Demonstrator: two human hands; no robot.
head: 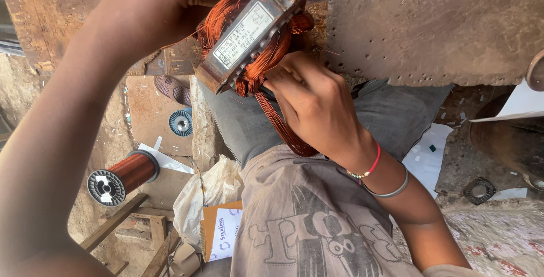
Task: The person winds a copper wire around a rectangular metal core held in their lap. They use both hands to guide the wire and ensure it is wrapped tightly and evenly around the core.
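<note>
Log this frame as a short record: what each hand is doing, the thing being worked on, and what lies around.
left hand: grips the stator from the top
right hand: fingers on the copper coil at the stator's lower side
stator: metal core with a label, tilted, held over the lap
loose wire loop: hangs from the coil
floor: wire spool lying on its side, papers
bench: worn, right of the stator
</note>
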